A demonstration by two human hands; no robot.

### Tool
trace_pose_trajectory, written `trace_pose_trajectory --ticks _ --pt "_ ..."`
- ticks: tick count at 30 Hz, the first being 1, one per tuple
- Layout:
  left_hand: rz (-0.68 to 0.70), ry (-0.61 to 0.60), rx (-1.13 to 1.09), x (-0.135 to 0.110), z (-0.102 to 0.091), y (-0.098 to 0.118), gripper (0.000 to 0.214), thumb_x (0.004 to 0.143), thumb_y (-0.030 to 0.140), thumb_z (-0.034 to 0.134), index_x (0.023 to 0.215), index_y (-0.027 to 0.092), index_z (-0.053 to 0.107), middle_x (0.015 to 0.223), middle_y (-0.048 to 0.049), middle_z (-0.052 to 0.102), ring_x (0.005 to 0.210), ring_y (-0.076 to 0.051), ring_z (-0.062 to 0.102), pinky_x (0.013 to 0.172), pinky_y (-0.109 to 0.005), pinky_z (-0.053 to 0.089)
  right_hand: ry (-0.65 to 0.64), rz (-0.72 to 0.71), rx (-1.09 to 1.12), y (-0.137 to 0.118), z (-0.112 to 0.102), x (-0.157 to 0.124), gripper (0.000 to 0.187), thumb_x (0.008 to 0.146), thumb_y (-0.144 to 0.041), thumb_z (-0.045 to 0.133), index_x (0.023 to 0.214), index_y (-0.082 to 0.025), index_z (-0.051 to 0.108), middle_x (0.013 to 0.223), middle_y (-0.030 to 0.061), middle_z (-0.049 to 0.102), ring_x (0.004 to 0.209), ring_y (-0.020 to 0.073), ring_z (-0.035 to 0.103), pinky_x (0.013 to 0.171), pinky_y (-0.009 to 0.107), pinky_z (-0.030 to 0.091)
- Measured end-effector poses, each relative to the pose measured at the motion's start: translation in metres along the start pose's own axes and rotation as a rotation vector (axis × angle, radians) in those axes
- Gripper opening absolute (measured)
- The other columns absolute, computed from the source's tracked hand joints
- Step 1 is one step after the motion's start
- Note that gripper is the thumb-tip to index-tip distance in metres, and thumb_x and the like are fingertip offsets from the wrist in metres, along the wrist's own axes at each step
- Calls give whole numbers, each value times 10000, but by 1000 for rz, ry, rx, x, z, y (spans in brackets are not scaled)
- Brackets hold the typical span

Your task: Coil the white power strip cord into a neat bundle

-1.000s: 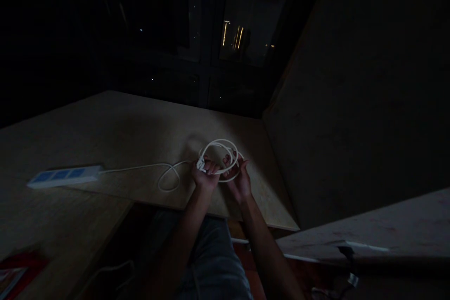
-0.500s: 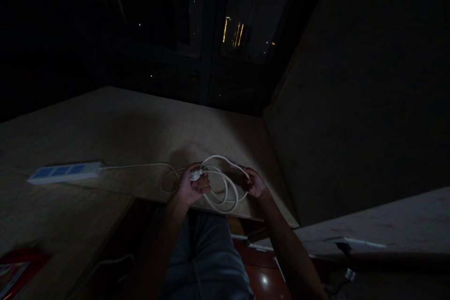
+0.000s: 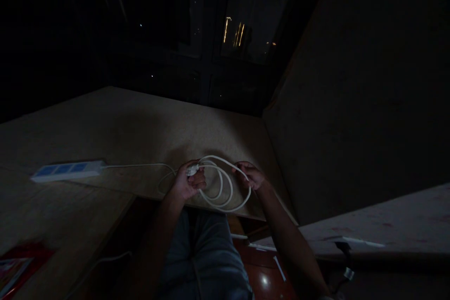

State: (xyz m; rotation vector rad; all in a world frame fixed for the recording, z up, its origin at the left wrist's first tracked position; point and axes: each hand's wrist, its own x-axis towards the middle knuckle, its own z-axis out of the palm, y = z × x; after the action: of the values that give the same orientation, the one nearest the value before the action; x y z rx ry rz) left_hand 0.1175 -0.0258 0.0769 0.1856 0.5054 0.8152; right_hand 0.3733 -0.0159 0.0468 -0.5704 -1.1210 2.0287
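Note:
A white power cord is wound into loose loops between my hands above the front edge of a wooden board. My left hand is closed around the cord's plug end and one side of the loops. Pinching the far side of the loops, my right hand holds them stretched out. From my left hand the cord runs left across the board to a white power strip with blue sockets, which lies flat.
The scene is very dark. A tall board stands upright on the right. Another board lies at lower right with a dark clip hanging from it. A red object sits at bottom left. My knees are below the hands.
My hands have drawn apart and come nearer to me, pulling the tight coil into wider loops. The right hand went from an open palm under the coil to a pinch on it.

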Motion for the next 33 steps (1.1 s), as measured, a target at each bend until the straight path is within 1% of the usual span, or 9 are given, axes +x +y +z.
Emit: trace_pose_trajectory --ticks 5,10,14,18,22,24,27,30,33 --pt "140 27 -67 -2 0 -5 281 836 245 457 580 141 508 343 71 247 269 -60 236 320 -173 219 162 -162 100 13 13 -1 337 686 -389 832 808 -132 650 522 -49 542 359 41 430 345 139 389" --pt "176 27 -86 1 2 -15 274 843 238 459 599 134 525 344 75 254 269 -58 241 330 -176 207 339 -289 290 28 19 2 283 635 -254 865 752 -142 633 501 -68 524 389 38 454 369 114 401" --pt "229 12 -131 7 4 -26 266 853 231 457 625 124 540 361 77 271 276 -46 249 346 -173 204 431 -346 465 37 25 8 169 731 -197 800 762 -154 640 566 -60 591 427 29 487 431 104 451" --pt "343 39 -202 12 6 -37 258 857 214 424 647 126 547 383 68 293 289 -44 251 368 -180 222 448 -377 609 41 41 7 167 853 -340 697 921 -189 686 707 -29 686 610 82 622 640 189 555" --pt "459 67 -236 15 8 -51 235 858 231 447 658 146 535 407 74 278 304 -43 241 395 -187 229 443 -381 598 46 64 1 356 887 -526 591 1086 -243 669 1103 32 710 1003 158 656 899 331 529" --pt "518 97 -267 18 10 -59 240 867 226 434 655 159 524 412 74 265 313 -50 234 406 -193 241 429 -393 582 51 74 0 403 873 -575 577 1112 -262 664 1180 44 684 1103 185 621 968 392 489" --pt "580 153 -317 26 14 -69 239 870 186 401 657 174 508 417 64 288 333 -68 261 436 -203 291 432 -456 552 61 85 4 370 835 -539 647 1085 -268 676 1167 29 690 1148 182 601 1040 391 439" --pt "601 224 -348 36 16 -76 259 877 181 376 630 182 455 446 48 367 366 -83 332 468 -217 342 505 -528 483 67 90 10 304 787 -363 742 1067 -261 678 1149 14 699 1120 172 618 1062 366 427" --pt "586 302 -320 44 17 -83 257 884 207 422 628 186 420 487 49 425 419 -86 416 520 -217 398 593 -564 443 67 88 15 323 782 -231 739 1095 -246 661 1116 20 709 1035 160 649 1033 368 455"
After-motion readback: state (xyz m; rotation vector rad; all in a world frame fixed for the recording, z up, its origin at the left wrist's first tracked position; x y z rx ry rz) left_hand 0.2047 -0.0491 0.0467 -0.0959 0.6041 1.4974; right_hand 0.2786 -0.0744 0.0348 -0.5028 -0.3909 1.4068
